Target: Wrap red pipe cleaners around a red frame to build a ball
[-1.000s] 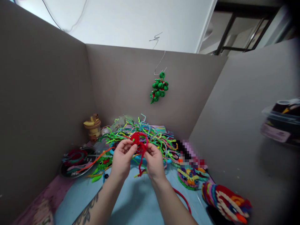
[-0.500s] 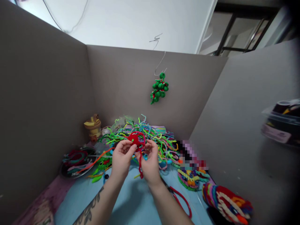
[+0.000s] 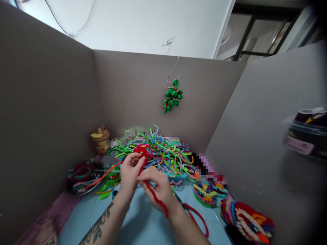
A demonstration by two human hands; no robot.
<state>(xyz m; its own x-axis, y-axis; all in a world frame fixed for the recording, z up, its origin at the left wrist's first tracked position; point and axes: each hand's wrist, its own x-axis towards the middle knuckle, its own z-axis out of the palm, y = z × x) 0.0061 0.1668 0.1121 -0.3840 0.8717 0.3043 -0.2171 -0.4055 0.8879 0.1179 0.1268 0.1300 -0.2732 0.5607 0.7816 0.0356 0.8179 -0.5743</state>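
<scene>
My left hand [image 3: 129, 173] pinches a red pipe-cleaner piece [image 3: 142, 151] coiled into a small round loop, held up over the blue table [image 3: 143, 224]. My right hand [image 3: 157, 188] is closed on the loose red tail of that same pipe cleaner, which runs down past my wrist. Behind both hands lies a heap of coloured pipe cleaners [image 3: 163, 151]. Red-handled scissors [image 3: 195, 217] lie on the table just right of my right forearm.
Grey cardboard walls [image 3: 51, 102] enclose the table on three sides. A green beaded ornament [image 3: 172, 97] hangs on the back wall. A dark plate with coiled pieces [image 3: 83, 175] sits at left, a yellow wooden toy [image 3: 100, 137] behind it, woven multicoloured pieces [image 3: 245, 219] at right.
My right hand has dropped from the red loop and slid down the red tail toward me. My left hand stays pinched on the loop, which has shifted slightly left.
</scene>
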